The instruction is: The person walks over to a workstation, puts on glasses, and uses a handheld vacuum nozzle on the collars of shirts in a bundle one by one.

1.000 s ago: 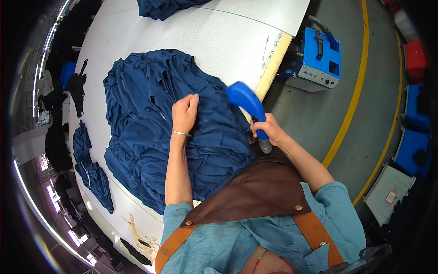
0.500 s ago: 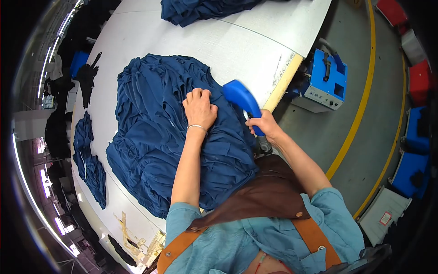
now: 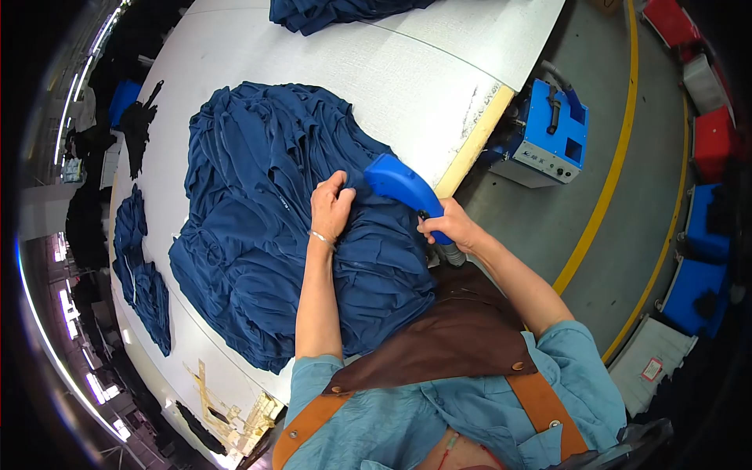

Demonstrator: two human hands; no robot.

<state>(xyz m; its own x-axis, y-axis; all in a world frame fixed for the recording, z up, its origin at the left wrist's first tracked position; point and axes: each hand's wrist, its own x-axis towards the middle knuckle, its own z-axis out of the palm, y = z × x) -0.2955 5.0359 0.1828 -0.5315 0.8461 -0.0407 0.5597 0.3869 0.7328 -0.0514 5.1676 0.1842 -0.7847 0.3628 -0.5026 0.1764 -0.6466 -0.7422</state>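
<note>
A large pile of navy blue garments (image 3: 243, 211) lies heaped and creased on the white table (image 3: 423, 86). My left hand (image 3: 330, 211) rests on the right part of the pile, its fingers curled into the fabric and closed on a fold. In my right hand (image 3: 456, 227) is a blue hand-held nozzle (image 3: 401, 185), gripped by its handle, with a ribbed grey hose (image 3: 452, 254) at its lower end. The nozzle's wide head points left, over the fabric just beside my left hand. A small white print (image 3: 285, 205) shows on one garment.
A blue machine box (image 3: 544, 129) stands on the floor beyond the table's worn right edge. More navy fabric lies at the table's far end (image 3: 337, 12) and left side (image 3: 141, 274). Red, blue and grey bins (image 3: 697, 294) line the yellow-marked floor.
The nozzle has swung down and left, its head now lower and closer to my left hand over the fabric. My left hand has shifted slightly, and the whole view has drifted a little.
</note>
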